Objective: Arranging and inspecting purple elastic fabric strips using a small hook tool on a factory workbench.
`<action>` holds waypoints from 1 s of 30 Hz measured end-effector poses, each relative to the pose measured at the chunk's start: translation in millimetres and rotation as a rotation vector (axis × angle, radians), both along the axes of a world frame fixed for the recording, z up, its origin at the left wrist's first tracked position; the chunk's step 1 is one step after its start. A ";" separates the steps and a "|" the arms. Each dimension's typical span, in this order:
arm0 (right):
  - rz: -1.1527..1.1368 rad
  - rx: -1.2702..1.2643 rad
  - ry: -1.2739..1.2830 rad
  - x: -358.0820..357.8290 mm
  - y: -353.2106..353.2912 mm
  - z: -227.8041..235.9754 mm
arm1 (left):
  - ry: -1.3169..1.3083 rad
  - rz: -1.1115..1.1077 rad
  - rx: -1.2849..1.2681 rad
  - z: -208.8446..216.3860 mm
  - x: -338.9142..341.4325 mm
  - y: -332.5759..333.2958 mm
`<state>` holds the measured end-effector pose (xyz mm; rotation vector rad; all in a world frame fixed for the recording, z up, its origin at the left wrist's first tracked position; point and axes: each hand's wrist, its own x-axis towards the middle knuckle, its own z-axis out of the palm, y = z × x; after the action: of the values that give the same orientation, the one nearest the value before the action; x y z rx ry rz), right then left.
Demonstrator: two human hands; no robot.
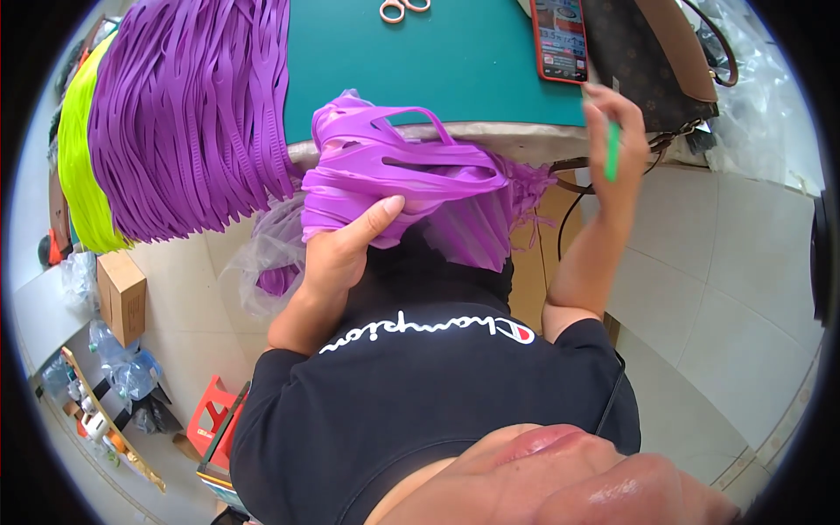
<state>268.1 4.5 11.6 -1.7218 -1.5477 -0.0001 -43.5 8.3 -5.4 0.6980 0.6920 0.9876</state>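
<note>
My left hand [350, 248] is closed round a folded bundle of soft purple rubber strips [402, 179], thumb on top. The bundle sags over the table's near edge toward my lap, its right end breaking into thin ragged shreds. My right hand [619, 131] is raised at the right, with a finger at the lower edge of a red-cased phone [561, 44]; whether it touches the screen I cannot tell. A short, narrow green thing [612, 151] sits in that hand, too blurred to name its kind.
Long purple strips [188, 114] and yellow-green strips [83, 157] hang over the left side of the green tabletop [350, 61]. Scissors [404, 7] lie at the far edge. A brown handbag [656, 70] rests at the right. A cardboard box [121, 297] and red stool [213, 416] stand lower left.
</note>
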 end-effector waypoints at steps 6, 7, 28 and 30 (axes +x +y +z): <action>0.021 0.180 -0.433 6.1 79.5 -26.6 | 0.023 -0.058 -0.009 -1.6 -3.4 -5.4; 0.014 0.183 -0.438 6.7 78.8 -25.3 | 0.020 -0.064 -0.005 -0.3 -2.7 -5.0; 0.594 0.026 0.796 -132.2 -24.8 -27.6 | -0.109 0.006 -0.080 8.0 10.0 -2.1; 0.592 0.038 0.753 -131.7 -25.7 -26.9 | -0.061 -0.018 -0.107 3.6 6.0 -4.1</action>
<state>136.4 -21.1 -15.3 -0.9837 -1.3778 0.8143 -37.5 4.2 -1.8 0.5769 0.6795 0.9447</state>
